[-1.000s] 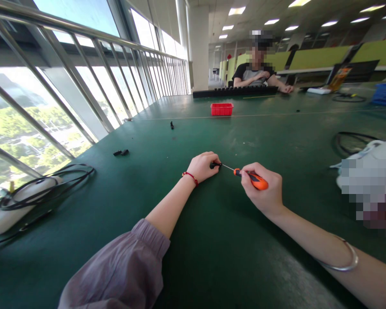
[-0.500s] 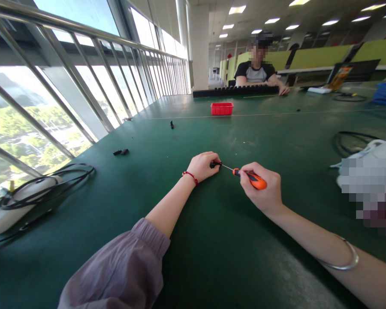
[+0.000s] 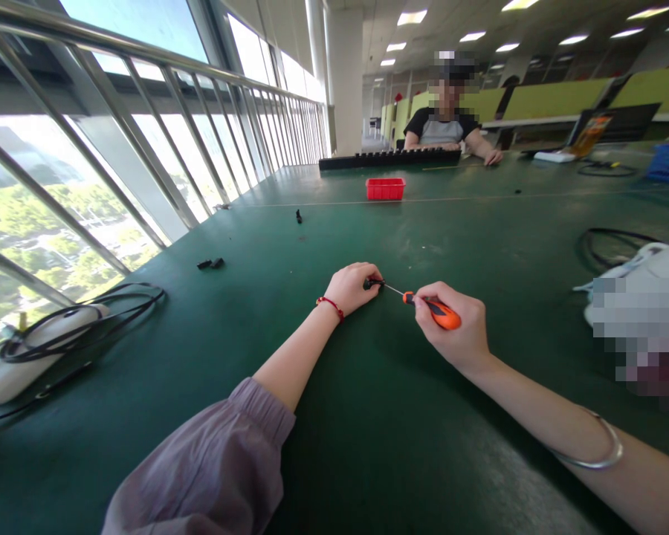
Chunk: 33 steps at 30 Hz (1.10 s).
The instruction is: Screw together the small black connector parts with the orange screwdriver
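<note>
My left hand (image 3: 350, 287) rests on the green table (image 3: 323, 446), fingers curled round a small black part (image 3: 372, 283) that it pins to the surface. My right hand (image 3: 454, 327) is closed on an orange-handled screwdriver (image 3: 432, 310). The thin metal shaft runs left from the handle, and its tip meets the black part. A red string bracelet sits on my left wrist and a metal bangle on my right forearm.
Small black parts (image 3: 210, 263) and another one (image 3: 298, 216) lie to the far left. A red bin (image 3: 385, 189) stands further back. A person across the table handles a long black strip (image 3: 387, 158). Coiled cables (image 3: 67, 327) lie left, another cable (image 3: 607, 245) right.
My hands and the screwdriver have barely moved. The person across the table has slid the long black strip to the left.
</note>
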{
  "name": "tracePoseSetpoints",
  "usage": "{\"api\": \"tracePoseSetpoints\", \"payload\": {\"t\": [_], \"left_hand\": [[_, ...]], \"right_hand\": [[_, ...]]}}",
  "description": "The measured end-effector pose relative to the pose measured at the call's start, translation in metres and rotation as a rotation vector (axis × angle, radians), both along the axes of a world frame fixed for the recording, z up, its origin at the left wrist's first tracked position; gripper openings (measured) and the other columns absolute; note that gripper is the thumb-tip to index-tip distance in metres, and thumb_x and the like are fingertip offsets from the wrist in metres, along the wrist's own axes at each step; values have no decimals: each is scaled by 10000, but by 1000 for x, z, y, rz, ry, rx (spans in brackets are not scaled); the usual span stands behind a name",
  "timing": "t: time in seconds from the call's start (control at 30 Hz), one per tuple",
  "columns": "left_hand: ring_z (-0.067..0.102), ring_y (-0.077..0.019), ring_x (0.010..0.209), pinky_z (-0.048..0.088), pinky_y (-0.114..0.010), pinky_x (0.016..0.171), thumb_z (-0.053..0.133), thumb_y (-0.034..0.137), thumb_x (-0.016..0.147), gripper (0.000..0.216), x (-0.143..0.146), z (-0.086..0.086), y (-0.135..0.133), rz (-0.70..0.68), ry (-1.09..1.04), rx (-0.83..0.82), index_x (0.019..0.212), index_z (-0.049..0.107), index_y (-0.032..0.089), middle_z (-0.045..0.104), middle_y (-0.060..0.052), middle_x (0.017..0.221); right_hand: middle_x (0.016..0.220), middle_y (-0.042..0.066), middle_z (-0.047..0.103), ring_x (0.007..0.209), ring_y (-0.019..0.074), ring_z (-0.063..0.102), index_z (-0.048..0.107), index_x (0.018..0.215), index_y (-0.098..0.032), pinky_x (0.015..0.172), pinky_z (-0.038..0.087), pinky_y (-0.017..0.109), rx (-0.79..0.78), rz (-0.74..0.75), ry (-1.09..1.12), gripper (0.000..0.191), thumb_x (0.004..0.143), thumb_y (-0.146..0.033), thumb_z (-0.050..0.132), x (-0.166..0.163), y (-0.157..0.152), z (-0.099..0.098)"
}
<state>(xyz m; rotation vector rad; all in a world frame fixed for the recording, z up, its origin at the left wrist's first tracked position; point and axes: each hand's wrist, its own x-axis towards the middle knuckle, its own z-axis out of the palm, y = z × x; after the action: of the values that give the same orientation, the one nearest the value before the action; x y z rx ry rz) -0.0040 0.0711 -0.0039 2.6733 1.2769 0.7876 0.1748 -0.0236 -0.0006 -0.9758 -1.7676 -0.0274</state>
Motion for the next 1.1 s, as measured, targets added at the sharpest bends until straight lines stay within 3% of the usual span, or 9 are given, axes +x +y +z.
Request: {"api": "tracePoseSetpoints", "payload": {"t": [0.83, 1.1], "left_hand": [[595, -161, 838, 479, -268, 750, 554, 146, 744, 90, -1, -1, 1, -41, -34, 12, 788, 622, 184, 645, -13, 852], [591, -158, 828, 477, -264, 744, 566, 144, 740, 84, -1, -2, 2, -52, -46, 12, 783, 629, 180, 642, -15, 844]], "right_hand": [[591, -27, 576, 482, 97, 508, 571, 730, -197, 482, 388, 232, 34, -17, -10, 73, 797, -194, 544, 0, -1, 1], [586, -29, 580, 478, 108, 518, 584, 763, -202, 489, 395, 242, -46, -70, 32, 87, 808, -273, 560, 0, 1, -1]]}}
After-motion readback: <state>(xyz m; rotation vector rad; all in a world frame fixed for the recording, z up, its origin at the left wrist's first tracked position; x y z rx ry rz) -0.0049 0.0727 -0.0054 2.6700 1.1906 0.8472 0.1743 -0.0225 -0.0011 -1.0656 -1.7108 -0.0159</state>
